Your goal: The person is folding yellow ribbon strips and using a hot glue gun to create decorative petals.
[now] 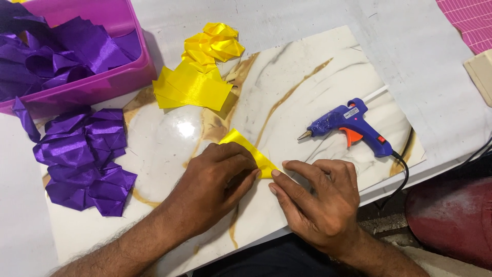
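A small piece of yellow satin ribbon lies on a marble-patterned board. My left hand lies flat over most of it, pressing it down. My right hand pinches the ribbon's pointed right corner with thumb and forefinger. Only the upper edge and the right tip of the ribbon show between the hands.
A blue glue gun with an orange trigger lies to the right, cord trailing off the board. Yellow ribbon squares and folded yellow pieces sit behind. Folded purple pieces lie at left, beside a pink tub of purple ribbon.
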